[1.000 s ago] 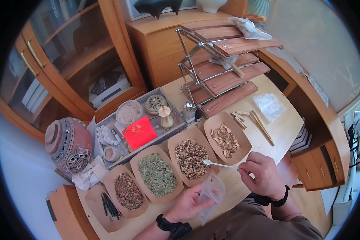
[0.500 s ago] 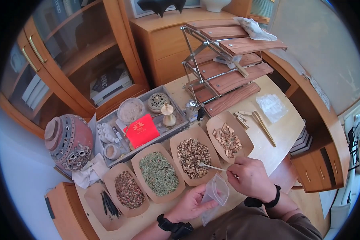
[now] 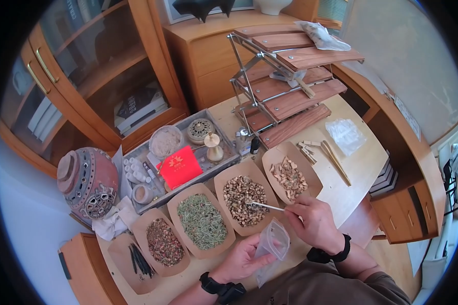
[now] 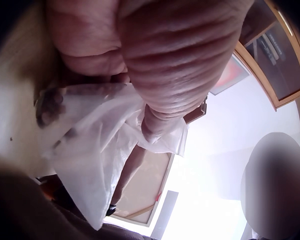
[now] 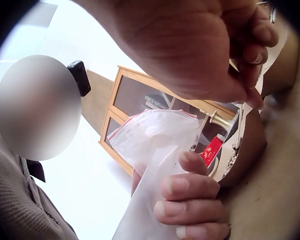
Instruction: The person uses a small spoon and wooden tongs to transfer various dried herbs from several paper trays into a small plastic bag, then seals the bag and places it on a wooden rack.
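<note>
The little white spoon has dropped from above the tray edge, and its bowl is now down in the brown dried bits of the second paper tray from the right. The right hand pinches its handle and has slid left toward that tray. The left hand still grips the clear zip bag upright over the counter, mouth open, just beside the spoon hand.
</note>
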{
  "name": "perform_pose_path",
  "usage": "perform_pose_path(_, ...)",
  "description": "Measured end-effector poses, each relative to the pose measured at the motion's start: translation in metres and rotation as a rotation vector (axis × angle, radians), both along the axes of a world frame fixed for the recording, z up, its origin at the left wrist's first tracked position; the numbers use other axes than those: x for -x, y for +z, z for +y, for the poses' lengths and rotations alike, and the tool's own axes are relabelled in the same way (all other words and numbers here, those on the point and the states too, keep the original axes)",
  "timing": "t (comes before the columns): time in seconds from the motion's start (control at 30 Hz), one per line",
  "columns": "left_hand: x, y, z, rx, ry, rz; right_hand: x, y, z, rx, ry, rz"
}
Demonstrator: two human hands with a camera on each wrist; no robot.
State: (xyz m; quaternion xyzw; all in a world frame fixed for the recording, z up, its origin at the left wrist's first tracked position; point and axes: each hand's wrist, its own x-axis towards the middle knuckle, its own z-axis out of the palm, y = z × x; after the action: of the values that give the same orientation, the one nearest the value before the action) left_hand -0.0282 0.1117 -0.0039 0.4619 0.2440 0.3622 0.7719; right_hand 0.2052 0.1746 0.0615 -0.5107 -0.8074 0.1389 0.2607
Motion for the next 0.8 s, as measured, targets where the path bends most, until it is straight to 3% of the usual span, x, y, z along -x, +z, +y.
perform_pose_path(0.5, 0.004, -0.005, 0.000, 0.149, 0.035, -0.099, -0.034, 0.029, -0.009, -0.063, -0.032, 0.161)
perform_pose_path(0.8, 0.003, -0.004, 0.000, 0.164, 0.046, -0.102, -0.054, 0.043, -0.016, -0.259, 0.172, -0.011)
